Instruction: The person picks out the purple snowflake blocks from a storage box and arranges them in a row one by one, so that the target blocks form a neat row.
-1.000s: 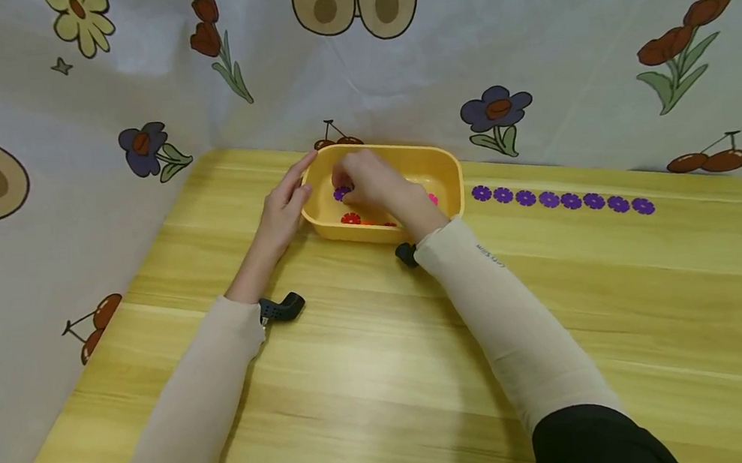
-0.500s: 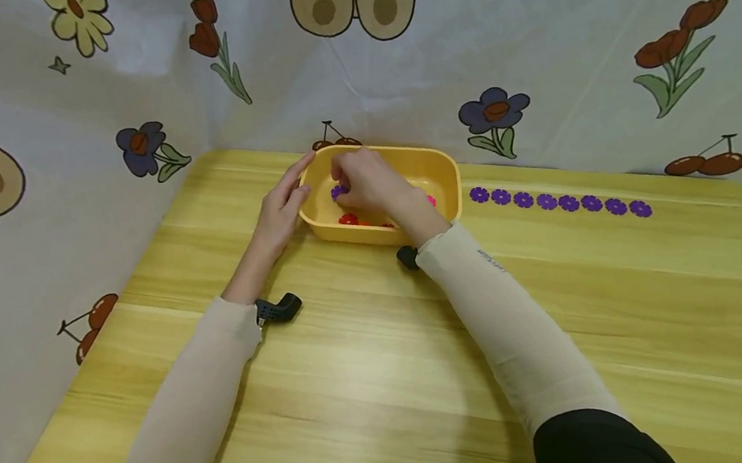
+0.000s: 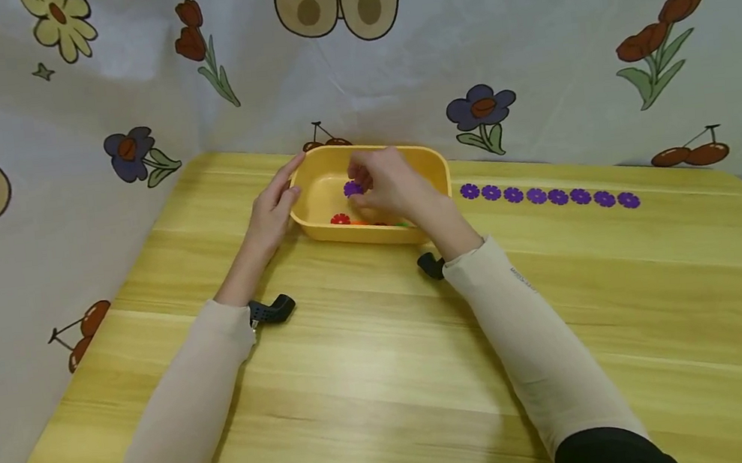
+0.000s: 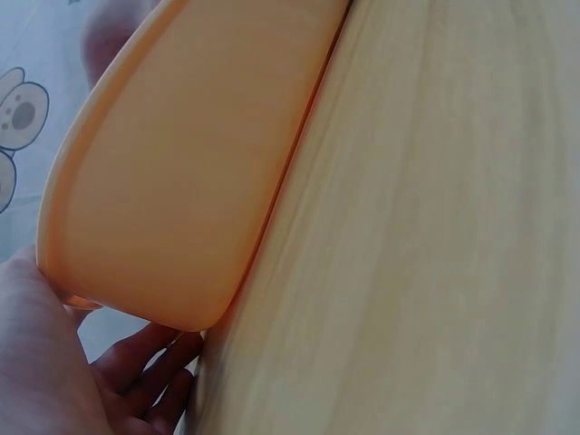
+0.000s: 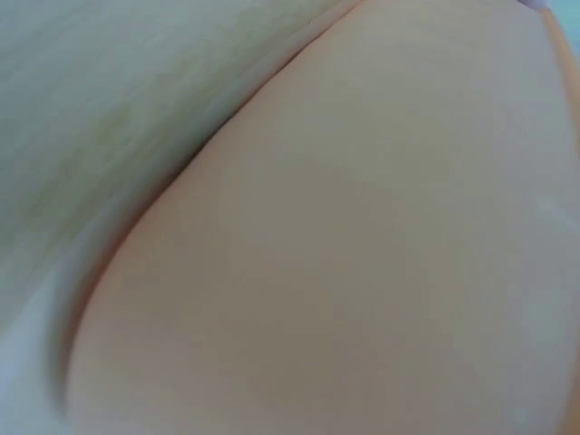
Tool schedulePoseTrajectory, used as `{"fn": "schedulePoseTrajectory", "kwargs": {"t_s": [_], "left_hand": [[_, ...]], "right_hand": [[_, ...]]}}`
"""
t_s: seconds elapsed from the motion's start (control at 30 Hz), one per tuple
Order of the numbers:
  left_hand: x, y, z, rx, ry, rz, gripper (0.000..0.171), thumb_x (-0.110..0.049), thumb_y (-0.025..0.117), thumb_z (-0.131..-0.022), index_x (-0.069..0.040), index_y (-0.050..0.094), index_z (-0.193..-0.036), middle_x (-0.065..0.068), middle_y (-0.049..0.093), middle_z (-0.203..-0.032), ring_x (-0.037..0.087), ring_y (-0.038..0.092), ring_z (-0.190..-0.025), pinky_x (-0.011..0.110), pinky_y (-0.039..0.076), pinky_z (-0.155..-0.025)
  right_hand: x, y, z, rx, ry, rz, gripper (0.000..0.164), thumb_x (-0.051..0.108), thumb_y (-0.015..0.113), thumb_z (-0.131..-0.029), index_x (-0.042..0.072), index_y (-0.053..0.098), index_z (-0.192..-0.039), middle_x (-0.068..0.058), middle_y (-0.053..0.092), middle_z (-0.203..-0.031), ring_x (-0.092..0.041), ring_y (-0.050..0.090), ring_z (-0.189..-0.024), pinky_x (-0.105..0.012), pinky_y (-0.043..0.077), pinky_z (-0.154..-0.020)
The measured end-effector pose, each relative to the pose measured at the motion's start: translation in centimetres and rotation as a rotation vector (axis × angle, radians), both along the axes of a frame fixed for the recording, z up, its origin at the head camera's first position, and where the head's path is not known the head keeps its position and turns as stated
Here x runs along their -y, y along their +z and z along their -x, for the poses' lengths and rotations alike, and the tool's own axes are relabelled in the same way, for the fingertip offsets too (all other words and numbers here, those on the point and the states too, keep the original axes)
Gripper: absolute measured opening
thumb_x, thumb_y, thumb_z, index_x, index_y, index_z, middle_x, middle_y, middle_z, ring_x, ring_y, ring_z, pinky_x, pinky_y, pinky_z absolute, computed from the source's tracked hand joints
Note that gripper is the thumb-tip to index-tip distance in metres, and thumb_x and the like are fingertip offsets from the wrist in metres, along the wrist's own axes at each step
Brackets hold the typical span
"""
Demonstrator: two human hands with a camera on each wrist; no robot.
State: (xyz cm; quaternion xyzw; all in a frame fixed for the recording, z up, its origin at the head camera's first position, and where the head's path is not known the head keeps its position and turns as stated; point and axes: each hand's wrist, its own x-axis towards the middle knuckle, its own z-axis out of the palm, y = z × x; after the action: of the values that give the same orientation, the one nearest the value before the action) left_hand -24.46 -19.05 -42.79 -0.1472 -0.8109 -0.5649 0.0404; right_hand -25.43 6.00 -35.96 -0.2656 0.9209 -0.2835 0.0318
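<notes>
A yellow plastic basin (image 3: pixel 371 235) stands near the table's back edge. At its left end my left hand (image 3: pixel 267 214) grips the wall, thumb at the rim and fingers outside; the left wrist view shows those fingers (image 4: pixel 149 367) bent beside the basin's end. My right hand (image 3: pixel 393 181) reaches into the basin and pinches a purple snowflake disc (image 3: pixel 352 188) between thumb and fingers. A red disc (image 3: pixel 339 220) and several orange and green ones lie inside along the near wall, partly hidden. The right wrist view holds mostly the basin's outer wall (image 5: pixel 317 236).
To the right of the basin, a row of several purple discs (image 3: pixel 536 196) lies flat on the wooden table (image 3: pixel 357 354). A white cloth (image 3: pixel 341 76) printed with flowers and paws hangs right behind the table. Black wrist cameras (image 3: pixel 274 309) sit on both sleeves.
My right hand has moved slightly right and back from the basin's left part, bringing the pinched purple disc along. The left hand keeps its place at the basin's end. The head view shifts a little.
</notes>
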Motion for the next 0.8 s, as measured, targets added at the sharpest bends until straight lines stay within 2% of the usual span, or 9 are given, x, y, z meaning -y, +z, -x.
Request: {"fn": "schedulePoseTrajectory", "kwargs": {"t_s": [0.17, 0.3, 0.43, 0.63, 0.8], "left_hand": [[0.1, 0.1, -0.1, 0.013, -0.005, -0.005, 0.052, -0.015, 0.046, -0.112, -0.031, 0.046, -0.161, -0.007, 0.041, -0.168, 0.015, 0.041, -0.153, 0.039, 0.039, -0.124], [0.0, 0.1, -0.2, 0.031, 0.016, 0.003, 0.052, -0.015, 0.046, -0.111, -0.03, 0.046, -0.162, -0.005, 0.04, -0.169, 0.017, 0.04, -0.154, 0.039, 0.037, -0.125], [-0.2, 1.0, -0.7, 0.043, 0.024, 0.002, 0.053, -0.011, 0.046, -0.111, -0.021, 0.045, -0.162, 0.001, 0.039, -0.17, 0.02, 0.033, -0.158, 0.043, 0.031, -0.13], [-0.8, 2.9, -2.1, 0.057, -0.002, -0.005, 0.052, -0.012, 0.043, -0.111, -0.015, 0.042, -0.163, 0.005, 0.037, -0.17, 0.024, 0.035, -0.157, 0.043, 0.034, -0.128], [-1.0, 3.3, -2.4, 0.056, -0.006, 0.003, 0.052, -0.012, 0.043, -0.112, -0.014, 0.041, -0.163, 0.007, 0.037, -0.17, 0.026, 0.035, -0.157, 0.046, 0.033, -0.128]], "right_hand": [[-1.6, 0.2, -1.0, 0.002, -0.018, 0.062, 0.034, 0.013, 0.086, -0.087, -0.001, 0.069, -0.114, -0.014, 0.076, -0.108, -0.027, 0.071, -0.1, -0.038, 0.061, -0.095], [-2.8, 0.5, -1.6, -0.047, -0.011, 0.102, 0.033, 0.014, 0.085, -0.089, -0.001, 0.07, -0.113, -0.015, 0.076, -0.108, -0.028, 0.073, -0.099, -0.039, 0.061, -0.094], [-3.9, 1.4, -2.1, -0.12, 0.002, 0.159, 0.03, 0.014, 0.084, -0.09, -0.002, 0.071, -0.112, -0.015, 0.076, -0.107, -0.027, 0.074, -0.097, -0.038, 0.063, -0.091], [-6.4, 2.2, -2.9, -0.175, -0.029, 0.189, 0.027, 0.013, 0.084, -0.089, 0.0, 0.072, -0.109, -0.013, 0.075, -0.106, -0.029, 0.076, -0.097, -0.04, 0.064, -0.09], [-8.7, 2.1, -3.6, -0.196, -0.063, 0.165, 0.026, 0.014, 0.083, -0.091, 0.001, 0.073, -0.111, -0.013, 0.077, -0.106, -0.03, 0.077, -0.097, -0.043, 0.064, -0.091]]}}
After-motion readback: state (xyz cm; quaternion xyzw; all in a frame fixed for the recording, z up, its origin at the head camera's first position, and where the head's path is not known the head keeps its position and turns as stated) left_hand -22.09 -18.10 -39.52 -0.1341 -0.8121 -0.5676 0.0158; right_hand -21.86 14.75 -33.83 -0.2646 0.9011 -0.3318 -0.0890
